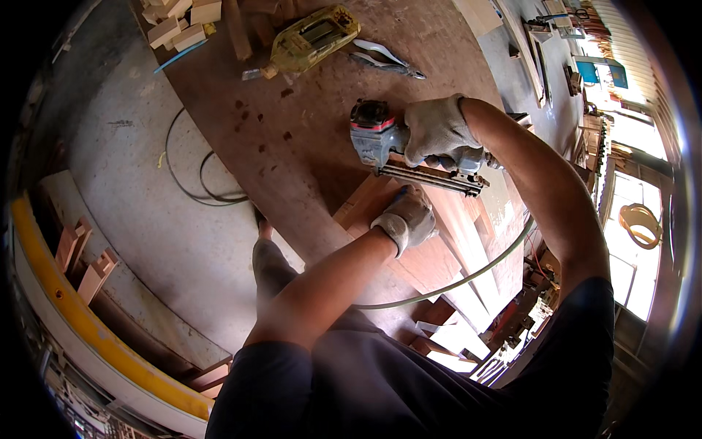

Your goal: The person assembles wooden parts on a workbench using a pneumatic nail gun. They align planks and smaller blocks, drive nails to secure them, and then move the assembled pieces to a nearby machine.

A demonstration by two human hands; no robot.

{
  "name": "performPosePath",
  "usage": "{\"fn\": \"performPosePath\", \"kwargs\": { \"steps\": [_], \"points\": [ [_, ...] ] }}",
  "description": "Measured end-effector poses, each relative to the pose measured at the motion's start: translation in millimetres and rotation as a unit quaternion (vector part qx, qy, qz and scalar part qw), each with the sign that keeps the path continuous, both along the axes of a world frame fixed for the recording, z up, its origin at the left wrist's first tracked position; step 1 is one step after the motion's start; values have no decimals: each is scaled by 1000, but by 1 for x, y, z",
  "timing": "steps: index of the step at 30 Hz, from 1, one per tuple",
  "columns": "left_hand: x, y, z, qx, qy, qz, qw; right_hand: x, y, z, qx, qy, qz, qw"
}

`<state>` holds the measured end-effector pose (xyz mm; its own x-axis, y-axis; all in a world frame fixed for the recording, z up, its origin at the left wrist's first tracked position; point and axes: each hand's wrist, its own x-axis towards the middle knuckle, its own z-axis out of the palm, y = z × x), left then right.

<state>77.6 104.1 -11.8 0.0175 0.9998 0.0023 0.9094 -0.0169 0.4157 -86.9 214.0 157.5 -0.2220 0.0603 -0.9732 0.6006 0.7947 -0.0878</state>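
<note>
Grey nail gun [374, 148] gripped in right hand [441, 130], magazine [428, 180] lying left-to-right just beyond left hand [409, 218], its fingers curled at wooden boards [418, 262], hold unclear.

Passage and obstruction above the bench [292, 164].
We find the widest passage over the bench's left middle, between the bottle [322, 35] and the left hand [411, 219]; a hand could cross there from the left edge. At the far end, wood blocks [175, 23], the bottle and the pliers [382, 58] obstruct. Rightward, the nail gun [374, 140], gripped by the right hand [439, 130], blocks the space above part of the boards [459, 219]; nearer our body, the hose [475, 276] curves across the approach.
</note>
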Motion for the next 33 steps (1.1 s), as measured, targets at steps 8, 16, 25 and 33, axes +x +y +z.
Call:
{"fn": "performPosePath", "kwargs": {
  "steps": [8, 16, 25, 33],
  "points": [
    [3, -1, -2, 7, 0, 14, 1000, 6, 9, -9, 0, 4, 0, 1000],
    [4, -1, -5, 15, 0, 22, 1000, 4, 4, -4, -5, -1, -17, 1000],
    [3, 0, -4, 5, -2, 17, 1000, 5, 11, -11, -8, 2, -2, 1000],
    [4, 1, -2, -11, 18, 11, 1000, 5, 10, -7, 7, -10, -10, 1000]
  ]
}}
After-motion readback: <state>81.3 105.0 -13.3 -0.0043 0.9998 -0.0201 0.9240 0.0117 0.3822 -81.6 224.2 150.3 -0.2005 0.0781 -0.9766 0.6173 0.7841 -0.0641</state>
